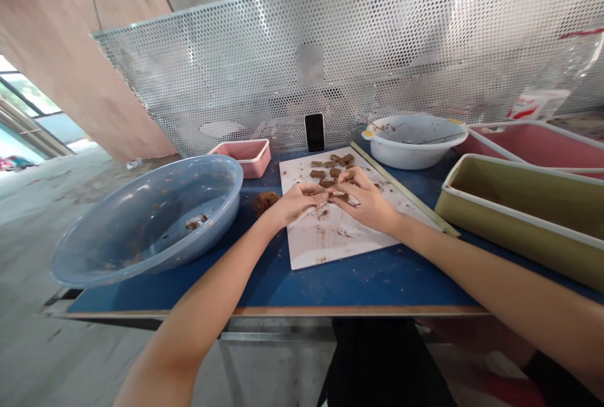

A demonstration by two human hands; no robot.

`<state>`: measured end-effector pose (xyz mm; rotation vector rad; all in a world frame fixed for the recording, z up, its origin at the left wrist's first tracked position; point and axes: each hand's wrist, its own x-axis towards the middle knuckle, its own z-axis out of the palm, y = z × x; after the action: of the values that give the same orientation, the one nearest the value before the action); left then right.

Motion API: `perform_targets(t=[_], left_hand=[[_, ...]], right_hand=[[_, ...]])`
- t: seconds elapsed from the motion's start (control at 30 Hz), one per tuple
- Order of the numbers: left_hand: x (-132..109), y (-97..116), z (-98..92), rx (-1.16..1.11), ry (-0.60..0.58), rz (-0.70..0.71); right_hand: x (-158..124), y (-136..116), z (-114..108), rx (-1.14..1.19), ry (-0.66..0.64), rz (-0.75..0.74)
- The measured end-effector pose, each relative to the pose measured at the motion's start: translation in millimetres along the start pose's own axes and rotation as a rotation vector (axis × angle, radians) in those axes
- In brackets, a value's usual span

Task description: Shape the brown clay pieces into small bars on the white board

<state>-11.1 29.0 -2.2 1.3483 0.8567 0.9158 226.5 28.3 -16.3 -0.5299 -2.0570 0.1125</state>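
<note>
Over the white board [340, 240] my two hands meet, fingers closed in a pinch. Between the fingertips of my left hand [299, 204] and my right hand [362, 198] is a small brown clay-like piece [340, 195], partly hidden by the fingers. Several brown block-shaped pieces [318, 174] lie on the board just beyond my hands. Crumbs and brown smears mark the board's surface. Left of the board, close to my left wrist, sits a rough brown lump [265, 202], which looks like the same material.
A large blue basin [141, 256] stands left, with a pink tub [258, 165] behind it. A phone [314, 133] leans on the perforated metal screen [264, 67]. A pale strip [406, 192] borders the board. Rightward are a white basin [410, 152], green trough [514, 221] and plastic bottle [542, 95].
</note>
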Motion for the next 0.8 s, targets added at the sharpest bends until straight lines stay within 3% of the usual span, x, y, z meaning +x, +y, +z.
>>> perform_targets(t=[0.5,0.8], left_hand=[[-0.6,-0.7,0.9,-0.049,-0.025,0.039],[0.2,-3.1,0.0,-0.052,-0.001,0.025]], right_hand=[[0.4,2.4,2.6,-0.053,0.086,0.004],[-0.6,2.5,3.9,-0.065,0.051,0.07]])
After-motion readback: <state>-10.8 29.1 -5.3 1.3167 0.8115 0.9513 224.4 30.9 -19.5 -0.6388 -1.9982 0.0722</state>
